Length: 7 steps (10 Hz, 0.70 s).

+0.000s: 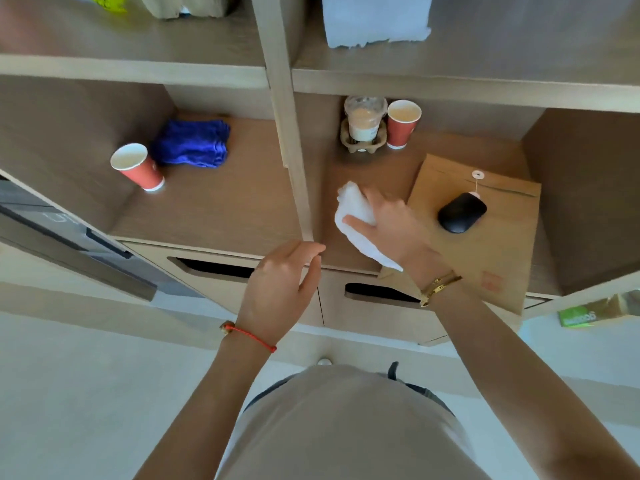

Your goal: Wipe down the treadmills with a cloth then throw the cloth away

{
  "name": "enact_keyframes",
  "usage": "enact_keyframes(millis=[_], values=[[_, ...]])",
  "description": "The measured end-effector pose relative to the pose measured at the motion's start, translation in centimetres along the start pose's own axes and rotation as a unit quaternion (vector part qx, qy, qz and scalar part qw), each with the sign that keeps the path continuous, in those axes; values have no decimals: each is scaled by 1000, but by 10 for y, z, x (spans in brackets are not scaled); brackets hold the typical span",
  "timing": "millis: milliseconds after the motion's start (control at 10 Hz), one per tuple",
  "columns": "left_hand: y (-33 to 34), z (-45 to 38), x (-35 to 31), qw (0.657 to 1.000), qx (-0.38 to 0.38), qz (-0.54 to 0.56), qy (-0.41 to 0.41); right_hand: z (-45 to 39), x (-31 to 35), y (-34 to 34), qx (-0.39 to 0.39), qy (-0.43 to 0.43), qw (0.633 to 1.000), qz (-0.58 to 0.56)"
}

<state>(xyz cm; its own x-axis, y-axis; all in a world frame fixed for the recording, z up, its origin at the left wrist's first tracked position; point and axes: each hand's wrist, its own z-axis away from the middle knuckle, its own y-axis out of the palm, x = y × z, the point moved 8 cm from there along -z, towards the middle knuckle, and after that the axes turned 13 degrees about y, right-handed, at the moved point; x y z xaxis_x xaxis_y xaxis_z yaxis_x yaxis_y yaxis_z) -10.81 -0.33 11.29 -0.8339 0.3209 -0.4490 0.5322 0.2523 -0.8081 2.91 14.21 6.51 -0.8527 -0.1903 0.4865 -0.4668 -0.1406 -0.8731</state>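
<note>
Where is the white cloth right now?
The white cloth is held in the right hand, over the right shelf compartment, just left of the brown envelope with the black mouse on it.

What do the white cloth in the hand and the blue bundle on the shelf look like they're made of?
White cloth: looks like thin paper or nonwoven wipe, matte and crumpled, held in the right hand.
Blue bundle: probably microfibre or terry towel, with a soft fuzzy surface and thick folds.

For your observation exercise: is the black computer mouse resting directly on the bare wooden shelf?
No. The mouse lies on top of the brown envelope, which covers that part of the shelf.
</note>
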Motion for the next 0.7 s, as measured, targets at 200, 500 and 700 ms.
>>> enact_keyframes(millis=[200,500,700], values=[[15,-5,23,1000,28,11,5,-23,-8,41,6,6,997,73],[20,-13,27,999,30,20,-5,-26,-13,63,64,-25,994,87],[16,-11,27,1000,-4,13,-18,9,-23,8,-30,-9,999,-23]])
